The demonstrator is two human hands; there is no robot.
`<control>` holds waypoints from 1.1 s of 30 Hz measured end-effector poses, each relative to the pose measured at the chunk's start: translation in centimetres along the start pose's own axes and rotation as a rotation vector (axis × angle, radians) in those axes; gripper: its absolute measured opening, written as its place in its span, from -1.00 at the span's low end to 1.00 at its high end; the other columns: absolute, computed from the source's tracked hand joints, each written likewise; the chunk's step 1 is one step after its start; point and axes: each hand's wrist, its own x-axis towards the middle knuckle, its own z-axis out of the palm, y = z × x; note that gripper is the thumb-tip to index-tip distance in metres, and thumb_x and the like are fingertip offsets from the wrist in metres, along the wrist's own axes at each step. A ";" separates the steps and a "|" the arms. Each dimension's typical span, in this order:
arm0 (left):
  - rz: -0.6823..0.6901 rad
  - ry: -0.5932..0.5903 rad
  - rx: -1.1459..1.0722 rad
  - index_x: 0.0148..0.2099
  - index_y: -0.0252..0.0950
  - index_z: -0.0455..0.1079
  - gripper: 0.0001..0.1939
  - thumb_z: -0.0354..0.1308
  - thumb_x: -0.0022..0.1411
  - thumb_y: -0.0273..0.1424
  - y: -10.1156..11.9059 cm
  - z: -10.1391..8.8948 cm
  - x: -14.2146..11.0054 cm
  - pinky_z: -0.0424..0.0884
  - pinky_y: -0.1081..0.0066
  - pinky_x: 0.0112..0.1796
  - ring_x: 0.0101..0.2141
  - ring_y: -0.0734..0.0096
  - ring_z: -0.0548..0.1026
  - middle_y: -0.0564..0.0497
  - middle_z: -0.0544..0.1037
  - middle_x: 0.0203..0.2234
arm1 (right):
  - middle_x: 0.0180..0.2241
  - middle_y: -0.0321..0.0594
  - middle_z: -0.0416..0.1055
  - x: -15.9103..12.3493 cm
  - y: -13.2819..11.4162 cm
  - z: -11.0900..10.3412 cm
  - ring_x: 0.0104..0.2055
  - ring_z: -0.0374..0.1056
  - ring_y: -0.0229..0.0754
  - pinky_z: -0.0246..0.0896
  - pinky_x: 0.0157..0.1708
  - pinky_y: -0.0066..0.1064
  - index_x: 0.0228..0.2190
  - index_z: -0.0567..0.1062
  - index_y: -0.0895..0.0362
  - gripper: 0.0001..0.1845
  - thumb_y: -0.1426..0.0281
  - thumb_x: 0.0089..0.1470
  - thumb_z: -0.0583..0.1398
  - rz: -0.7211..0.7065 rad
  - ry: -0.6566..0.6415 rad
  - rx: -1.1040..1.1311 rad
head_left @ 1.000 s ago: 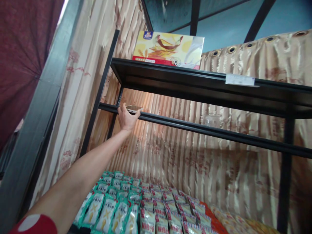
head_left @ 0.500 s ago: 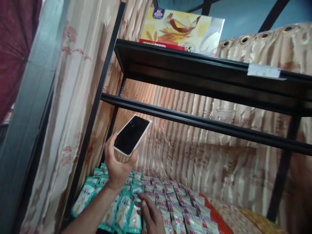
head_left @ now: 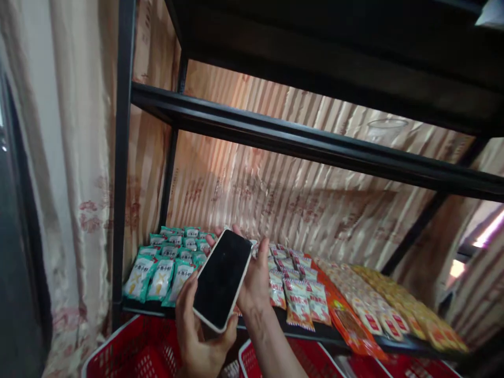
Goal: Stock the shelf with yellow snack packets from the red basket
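My left hand (head_left: 200,336) grips a smartphone (head_left: 223,281) with a dark screen and a pale case. Its fingers lie along the phone's left edge, and the thumb is by the lower right corner. Behind the phone is my right hand (head_left: 255,283), its thumb raised clear of the right edge and fingertips showing past the top. Whether that palm touches the back of the phone is hidden. Past both hands, green-and-white snack packets (head_left: 162,278) stand in rows at the left, and red-and-white snack packets (head_left: 298,302) fill the area just right of them.
A black shelf rail (head_left: 275,126) crosses above the hands, beside a black upright (head_left: 123,157). Orange packets (head_left: 350,320) and yellow packets (head_left: 409,304) lie further right. Red baskets (head_left: 137,346) sit below the shelf edge. Patterned curtain (head_left: 244,184) hangs behind.
The view has tilted down, bringing red baskets into sight. The phone, still in my left hand, is now lower against the snack rows. My right hand has risen from below to behind the phone.
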 end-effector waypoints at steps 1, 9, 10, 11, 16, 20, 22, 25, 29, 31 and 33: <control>-0.013 -0.019 0.020 0.28 -0.12 -0.03 -0.19 0.25 0.04 -0.26 -0.5 -0.1 -0.8 0.37 0.00 0.01 0.12 -0.04 0.27 -0.22 0.22 0.12 | -0.16 -0.11 0.51 0.0 0.3 -0.4 -0.11 0.43 -0.02 0.32 -0.15 -0.06 0.09 0.29 0.03 -0.24 -0.18 0.03 -0.05 0.024 0.011 0.019; -0.453 -0.269 -0.272 0.35 -0.06 -0.30 -0.08 0.17 0.10 -0.17 -0.9 -1.5 -6.0 0.44 0.05 -0.05 0.17 -0.06 0.20 -0.21 0.06 0.26 | -0.24 -0.15 0.53 -0.2 1.0 -3.2 -0.24 0.46 -0.09 0.37 -0.23 -0.15 0.07 0.31 0.02 -0.23 -0.20 -0.02 -0.01 0.151 0.035 0.097; -0.524 -0.281 -0.334 0.35 -0.04 -0.32 -0.10 0.14 0.12 -0.14 -0.7 -1.8 -6.2 0.45 0.04 -0.06 0.16 -0.05 0.23 -0.19 0.10 0.25 | -0.25 -0.16 0.53 -0.3 0.8 -3.4 -0.25 0.46 -0.10 0.37 -0.24 -0.15 0.06 0.32 0.03 -0.23 -0.19 -0.01 -0.01 0.165 0.024 0.104; -0.583 -0.283 -0.376 0.34 -0.01 -0.30 -0.15 0.10 0.15 -0.12 -0.6 -2.1 -6.4 0.46 0.03 -0.08 0.13 -0.02 0.28 -0.16 0.16 0.23 | -0.26 -0.16 0.53 -0.4 0.7 -3.7 -0.26 0.46 -0.11 0.37 -0.24 -0.15 0.05 0.33 0.04 -0.24 -0.19 0.00 -0.01 0.182 0.012 0.112; -0.936 -0.319 -0.693 0.11 -0.06 0.32 -0.46 -0.08 0.18 0.04 -0.3 -2.7 -6.1 0.51 0.01 -0.22 -0.15 0.04 0.53 -0.08 0.55 -0.10 | -0.30 -0.16 0.53 -0.9 0.1 -5.0 -0.27 0.45 -0.13 0.38 -0.25 -0.17 0.01 0.36 0.10 -0.22 -0.20 -0.01 -0.02 0.252 -0.057 0.142; -1.169 -0.426 -1.098 -0.08 -0.21 0.51 -0.46 -0.07 0.19 0.05 1.5 -2.4 -5.7 0.46 0.00 -0.17 -0.19 0.00 0.54 -0.16 0.58 -0.17 | -0.30 -0.16 0.53 -1.4 -0.1 -6.0 -0.28 0.45 -0.14 0.38 -0.25 -0.16 0.01 0.35 0.09 -0.23 -0.20 0.00 -0.03 0.316 -0.132 0.175; -1.206 -0.420 -1.210 -0.04 -0.24 0.49 -0.50 -0.06 0.23 -0.03 2.7 -2.1 -5.6 0.40 -0.01 -0.10 -0.13 -0.03 0.52 -0.18 0.56 -0.13 | -0.29 -0.15 0.53 -1.9 -0.4 -6.3 -0.30 0.45 -0.13 0.39 -0.27 -0.15 0.01 0.35 0.08 -0.22 -0.21 -0.02 -0.04 0.353 -0.156 0.192; -1.228 -0.431 -1.292 0.02 -0.28 0.45 -0.51 -0.07 0.26 -0.08 4.1 -1.6 -5.9 0.31 -0.03 -0.03 -0.06 -0.07 0.47 -0.21 0.52 -0.07 | -0.28 -0.13 0.53 -2.7 -1.2 -7.0 -0.32 0.45 -0.13 0.40 -0.29 -0.14 0.02 0.34 0.07 -0.19 -0.23 -0.03 -0.07 0.387 -0.169 0.208; -1.261 -0.510 -1.272 0.02 -0.35 0.44 -0.48 -0.06 0.26 -0.08 5.3 -1.0 -6.7 0.26 -0.08 -0.01 -0.04 -0.14 0.44 -0.26 0.51 -0.08 | -0.30 -0.13 0.53 -4.0 -2.2 -8.4 -0.33 0.45 -0.13 0.41 -0.31 -0.17 0.03 0.34 0.08 -0.20 -0.22 0.01 -0.10 0.431 -0.228 0.209; -1.277 -0.539 -1.250 0.01 -0.34 0.45 -0.49 -0.05 0.26 -0.08 5.9 -0.7 -7.3 0.25 -0.10 -0.02 -0.05 -0.15 0.45 -0.26 0.53 -0.10 | -0.32 -0.14 0.52 -4.7 -2.6 -9.2 -0.34 0.46 -0.14 0.41 -0.33 -0.19 0.03 0.33 0.08 -0.19 -0.22 0.01 -0.11 0.446 -0.259 0.211; -1.286 -0.562 -1.248 0.00 -0.33 0.46 -0.50 -0.05 0.26 -0.08 6.7 -0.4 -7.8 0.27 -0.09 -0.03 -0.07 -0.13 0.46 -0.24 0.53 -0.11 | -0.35 -0.16 0.52 -5.4 -2.9 -9.8 -0.36 0.46 -0.14 0.41 -0.36 -0.21 0.04 0.33 0.08 -0.20 -0.22 0.01 -0.11 0.452 -0.274 0.211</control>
